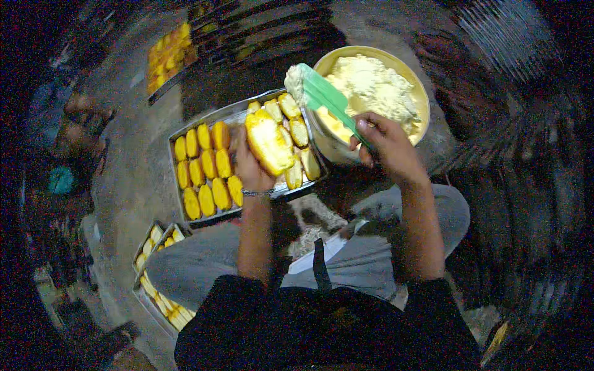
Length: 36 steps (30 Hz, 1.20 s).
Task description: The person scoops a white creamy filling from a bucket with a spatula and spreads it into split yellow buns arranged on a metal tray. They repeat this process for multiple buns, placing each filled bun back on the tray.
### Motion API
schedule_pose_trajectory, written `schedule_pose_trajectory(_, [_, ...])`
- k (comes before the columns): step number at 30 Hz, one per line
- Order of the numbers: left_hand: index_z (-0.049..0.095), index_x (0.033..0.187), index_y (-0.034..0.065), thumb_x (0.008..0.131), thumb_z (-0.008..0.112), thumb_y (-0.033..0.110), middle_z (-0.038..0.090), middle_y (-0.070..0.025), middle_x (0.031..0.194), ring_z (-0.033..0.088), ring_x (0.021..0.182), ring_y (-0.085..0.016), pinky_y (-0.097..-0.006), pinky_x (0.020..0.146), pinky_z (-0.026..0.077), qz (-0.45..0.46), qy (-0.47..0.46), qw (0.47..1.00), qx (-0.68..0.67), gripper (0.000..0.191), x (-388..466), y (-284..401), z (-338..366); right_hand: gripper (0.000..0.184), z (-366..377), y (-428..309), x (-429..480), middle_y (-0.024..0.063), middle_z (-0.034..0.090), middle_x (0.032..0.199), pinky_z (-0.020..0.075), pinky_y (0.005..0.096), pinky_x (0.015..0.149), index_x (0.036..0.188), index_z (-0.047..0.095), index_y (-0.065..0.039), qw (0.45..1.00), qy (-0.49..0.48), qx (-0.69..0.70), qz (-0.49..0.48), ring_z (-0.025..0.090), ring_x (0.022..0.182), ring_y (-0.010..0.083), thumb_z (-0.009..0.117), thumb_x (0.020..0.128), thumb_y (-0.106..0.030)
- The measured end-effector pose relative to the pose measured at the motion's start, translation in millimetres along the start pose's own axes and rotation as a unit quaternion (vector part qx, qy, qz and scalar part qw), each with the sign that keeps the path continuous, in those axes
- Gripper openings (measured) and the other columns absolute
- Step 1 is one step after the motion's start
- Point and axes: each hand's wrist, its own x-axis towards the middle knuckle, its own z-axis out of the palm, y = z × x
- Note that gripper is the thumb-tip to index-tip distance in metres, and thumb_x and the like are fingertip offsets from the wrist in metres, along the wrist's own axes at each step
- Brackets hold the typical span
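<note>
My left hand (254, 169) holds up a piece of yellow sponge cake or bun (270, 141), its pale face turned upward, over a metal baking tray (222, 112). In my right hand (389, 146) is the handle of a green spatula (324, 94). A lump of pale cream (294, 82) clings to the spatula's far end. Right of the tray stands a round tub (426, 99) with whipped pale cream (371, 83) inside. Rows of oval yellow cakes (207, 199) fill the tray's left part. Paler pieces (310, 163) lie at its right, some hidden behind the held piece.
Another tray of golden cakes (169, 58) lies at the upper left on the floor (134, 176). Trays of pale and yellow pieces (169, 310) sit beside my left knee (185, 259). A ribbed sheet (508, 39) shows at the upper right. The outer areas are dark and blurred.
</note>
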Motion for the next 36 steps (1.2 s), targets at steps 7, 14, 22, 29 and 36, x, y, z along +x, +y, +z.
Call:
schedule_pose_trajectory(7, [0.042,0.133,0.0083,0.098,0.039,0.036,0.047,-0.0071,0.134,0.046,0.122,-0.022,-0.0353,0.105,0.035,0.194,0.127,0.971,0.054,0.045,-5,-8,3,0.027,79,26,-23,0.0176,0.066,0.099,0.0476,0.036,0.086,0.116,0.058,-0.002,0.967,0.023,-0.194,-0.161,0.064,0.093,0.0279,0.049,0.092,-0.011])
schedule_pose_trajectory(14, [0.037,0.137,0.0074,0.099,0.036,0.033,0.047,-0.007,0.133,0.046,0.122,-0.022,-0.0387,0.104,0.036,0.249,0.091,0.95,0.162,0.046,-4,-8,-10,0.03,89,24,-30,0.0193,0.066,0.107,0.0471,0.0351,0.09,0.117,0.062,-0.004,0.967,-0.091,-0.207,-0.117,0.065,0.099,0.0265,0.052,0.09,-0.009])
schedule_pose_trajectory(22, [0.054,0.123,0.006,0.097,0.039,0.036,0.062,-0.0108,0.117,0.062,0.103,-0.028,-0.0432,0.089,0.051,-0.075,0.016,0.996,-0.044,0.042,0,37,-19,0.029,45,19,-13,0.0144,0.069,0.101,0.0496,0.0311,0.083,0.113,0.066,-0.005,0.938,0.033,-0.246,-0.243,0.066,0.088,0.0199,0.061,0.084,-0.007])
schedule_pose_trajectory(29, [0.051,0.124,0.0014,0.098,0.037,0.027,0.063,-0.0127,0.115,0.063,0.102,-0.025,-0.039,0.092,0.051,-0.12,-0.017,0.992,-0.035,0.039,-25,21,14,0.035,49,28,11,0.0126,0.068,0.091,0.051,0.0311,0.077,0.11,0.067,-0.008,0.919,0.078,-0.315,-0.223,0.066,0.083,0.0234,0.064,0.076,-0.002])
schedule_pose_trajectory(36, [0.051,0.122,0.0011,0.097,0.039,0.027,0.064,-0.0134,0.114,0.065,0.098,-0.025,-0.0391,0.087,0.054,-0.115,0.002,0.993,-0.031,0.038,-16,27,9,0.028,37,26,10,0.0146,0.068,0.102,0.0494,0.0336,0.082,0.116,0.064,-0.007,0.949,0.015,-0.244,-0.199,0.065,0.09,0.0221,0.056,0.091,-0.015])
